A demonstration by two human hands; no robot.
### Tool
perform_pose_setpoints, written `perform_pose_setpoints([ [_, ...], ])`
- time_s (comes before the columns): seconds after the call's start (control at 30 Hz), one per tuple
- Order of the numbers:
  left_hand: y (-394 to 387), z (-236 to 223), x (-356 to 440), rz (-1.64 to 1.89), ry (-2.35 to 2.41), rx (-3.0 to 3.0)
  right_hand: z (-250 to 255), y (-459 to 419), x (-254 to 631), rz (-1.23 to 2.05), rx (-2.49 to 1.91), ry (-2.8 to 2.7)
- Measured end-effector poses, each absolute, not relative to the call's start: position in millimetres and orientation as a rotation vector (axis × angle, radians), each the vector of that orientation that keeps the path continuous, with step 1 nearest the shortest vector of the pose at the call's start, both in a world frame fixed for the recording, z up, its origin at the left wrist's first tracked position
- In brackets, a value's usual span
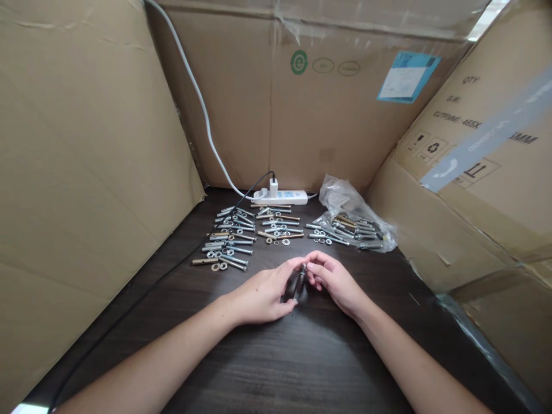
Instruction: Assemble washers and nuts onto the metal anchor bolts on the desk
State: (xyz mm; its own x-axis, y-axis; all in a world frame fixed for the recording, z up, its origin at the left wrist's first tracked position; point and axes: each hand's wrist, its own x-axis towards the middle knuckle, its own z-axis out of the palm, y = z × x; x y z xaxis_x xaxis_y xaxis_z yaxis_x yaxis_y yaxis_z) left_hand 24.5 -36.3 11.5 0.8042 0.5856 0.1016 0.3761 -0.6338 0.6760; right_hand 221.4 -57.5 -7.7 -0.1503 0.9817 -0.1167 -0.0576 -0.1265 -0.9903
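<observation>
Between my two hands is a metal expansion bolt (299, 283), tilted, its upper end leaning right. My left hand (269, 290) grips it, with the thumb at the lower end and the fingers near the top. My right hand (330, 280) pinches at the bolt's upper end, where its fingertips partly hide what they touch. Beyond my left hand lie rows of bolts, sleeves, washers and nuts (230, 250). A second group of bolts and washers (280, 224) is laid out in the middle.
A clear plastic bag (345, 198) holding several bolts lies at the back right. Behind the parts stands a white power strip (284, 198) with a plugged-in adapter. A black cable (159, 282) crosses the dark table (276, 368) at left. Cardboard walls (233, 86) enclose three sides.
</observation>
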Motion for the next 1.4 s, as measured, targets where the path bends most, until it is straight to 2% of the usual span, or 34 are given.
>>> perform_pose_setpoints([
  [1.4, -36.4, 9.3, 22.9, 0.397, 0.707, 2.469, -3.6, -62.2, 224.7, 1.461, -1.078, -1.371],
])
